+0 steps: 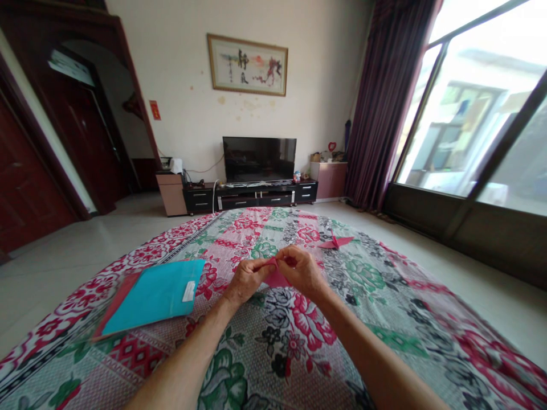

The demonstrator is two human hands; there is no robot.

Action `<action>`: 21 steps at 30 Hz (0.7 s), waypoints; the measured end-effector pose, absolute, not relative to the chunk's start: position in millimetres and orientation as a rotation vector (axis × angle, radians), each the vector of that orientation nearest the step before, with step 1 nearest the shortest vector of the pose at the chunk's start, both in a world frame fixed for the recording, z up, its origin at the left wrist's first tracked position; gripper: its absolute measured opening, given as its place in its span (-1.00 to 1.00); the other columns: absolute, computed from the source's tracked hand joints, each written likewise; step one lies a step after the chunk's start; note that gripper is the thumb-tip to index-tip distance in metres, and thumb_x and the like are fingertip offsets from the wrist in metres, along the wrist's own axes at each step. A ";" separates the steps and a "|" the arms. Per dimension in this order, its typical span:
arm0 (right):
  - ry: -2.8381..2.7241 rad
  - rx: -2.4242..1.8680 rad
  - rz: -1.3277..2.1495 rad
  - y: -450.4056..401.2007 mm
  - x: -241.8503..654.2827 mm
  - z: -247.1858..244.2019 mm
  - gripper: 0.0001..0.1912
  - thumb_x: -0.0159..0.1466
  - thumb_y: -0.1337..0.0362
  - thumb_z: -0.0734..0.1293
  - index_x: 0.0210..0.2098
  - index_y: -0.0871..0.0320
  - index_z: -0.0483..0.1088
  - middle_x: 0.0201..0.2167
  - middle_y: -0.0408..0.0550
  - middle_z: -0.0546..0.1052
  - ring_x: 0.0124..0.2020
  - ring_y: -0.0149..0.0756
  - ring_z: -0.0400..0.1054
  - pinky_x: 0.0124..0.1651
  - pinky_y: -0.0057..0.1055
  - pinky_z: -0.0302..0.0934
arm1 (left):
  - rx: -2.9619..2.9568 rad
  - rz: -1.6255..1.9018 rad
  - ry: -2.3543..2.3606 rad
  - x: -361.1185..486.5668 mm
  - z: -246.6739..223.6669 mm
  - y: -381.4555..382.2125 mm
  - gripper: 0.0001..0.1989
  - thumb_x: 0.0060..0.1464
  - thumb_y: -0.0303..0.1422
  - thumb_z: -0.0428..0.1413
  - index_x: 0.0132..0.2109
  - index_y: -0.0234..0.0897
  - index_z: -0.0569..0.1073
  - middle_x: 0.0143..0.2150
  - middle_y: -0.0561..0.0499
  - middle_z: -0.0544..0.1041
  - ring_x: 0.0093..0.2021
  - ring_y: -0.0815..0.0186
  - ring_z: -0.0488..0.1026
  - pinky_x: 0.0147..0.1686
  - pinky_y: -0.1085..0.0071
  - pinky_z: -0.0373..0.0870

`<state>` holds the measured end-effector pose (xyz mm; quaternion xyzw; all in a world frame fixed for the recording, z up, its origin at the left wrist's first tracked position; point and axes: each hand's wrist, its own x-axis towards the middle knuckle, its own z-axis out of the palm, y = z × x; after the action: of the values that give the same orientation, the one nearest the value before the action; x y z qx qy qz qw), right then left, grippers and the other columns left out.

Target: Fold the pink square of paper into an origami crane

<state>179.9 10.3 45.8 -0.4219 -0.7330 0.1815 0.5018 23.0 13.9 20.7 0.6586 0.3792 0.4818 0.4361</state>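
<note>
A small folded piece of pink paper is held between my two hands, just above the flowered tablecloth. My left hand pinches its left edge near the top between thumb and fingers. From the other side my right hand grips the upper right of the paper, its fingers curled in and partly hiding the folds. Beyond my right hand lies a folded pink paper crane, wings spread. To the left of my left hand rests a packet of blue paper with a white label, a reddish sheet showing under its left side.
The round table wears a patterned cloth in red, green and grey. Past its far edge a television stands on a low black cabinet. A purple curtain and a large window are at the right.
</note>
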 end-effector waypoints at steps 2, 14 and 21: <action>-1.769 -1.015 0.464 10.7 180.4 46.6 -0.90 0.04 0.40 0.25 -0.52 0.19 0.41 -0.60 -0.15 0.41 -0.60 -0.48 0.23 -0.54 -0.54 0.10 | 1.640 1.216 0.954 23.6 22.4 12.9 -0.71 -0.06 -0.25 0.15 -0.19 -0.30 0.57 -0.42 0.04 0.56 -0.41 0.33 0.41 -0.41 0.49 0.29; -1.887 -0.926 0.543 6.1 189.4 56.4 -0.90 0.07 0.41 0.21 -0.47 0.19 0.36 -0.57 -0.18 0.40 -0.56 -0.49 0.23 -0.51 -0.54 0.10 | 1.711 1.207 0.957 25.8 30.4 8.1 -0.72 -0.05 -0.23 0.14 -0.22 -0.30 0.58 -0.49 0.06 0.52 -0.50 0.40 0.33 -0.51 0.53 0.22; -1.886 -0.919 0.608 5.0 188.4 55.6 -0.89 0.07 0.43 0.18 -0.48 0.18 0.33 -0.58 -0.19 0.38 -0.56 -0.48 0.19 -0.51 -0.53 0.07 | 1.689 1.215 0.960 27.1 29.1 8.6 -0.70 -0.05 -0.23 0.14 -0.21 -0.31 0.57 -0.48 0.05 0.51 -0.48 0.39 0.33 -0.50 0.53 0.23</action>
<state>188.4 5.0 55.6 -0.3734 -0.7665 0.2471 0.4604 27.1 8.6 29.1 0.6714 0.3816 0.4832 0.4124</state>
